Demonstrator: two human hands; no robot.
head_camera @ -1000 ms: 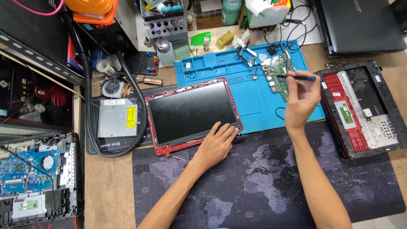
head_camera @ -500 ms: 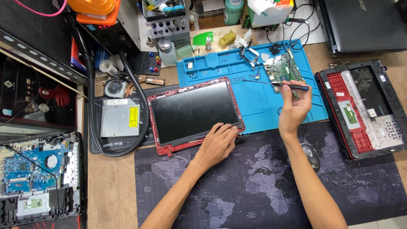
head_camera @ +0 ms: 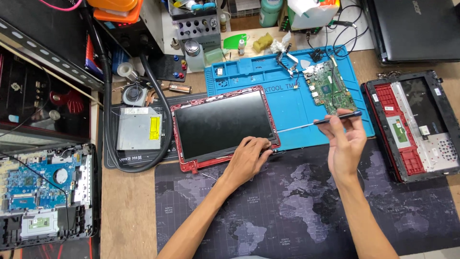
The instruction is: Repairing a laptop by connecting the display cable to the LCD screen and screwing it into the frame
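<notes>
A red-framed laptop screen panel (head_camera: 218, 124) lies face up, partly on the blue work mat (head_camera: 292, 103). My left hand (head_camera: 247, 158) rests flat on its lower right corner, fingers spread over the bezel. My right hand (head_camera: 346, 144) hovers above the mat's front edge and pinches a thin screwdriver (head_camera: 318, 121) with a dark handle, its metal shaft pointing left toward the panel. A green circuit board (head_camera: 330, 88) sits on the mat behind that hand.
A red laptop base with keyboard side down (head_camera: 414, 127) lies at right, a closed black laptop (head_camera: 414, 29) behind it. An optical drive (head_camera: 139, 128), a fan (head_camera: 134, 93), a black hose (head_camera: 108, 110) and an opened laptop chassis (head_camera: 45, 192) are at left. A dark map-print desk mat (head_camera: 287, 211) covers the front.
My right hand has come down and toward me from over the circuit board, bringing the screwdriver level above the mat's front edge. My left hand has stayed on the panel's corner.
</notes>
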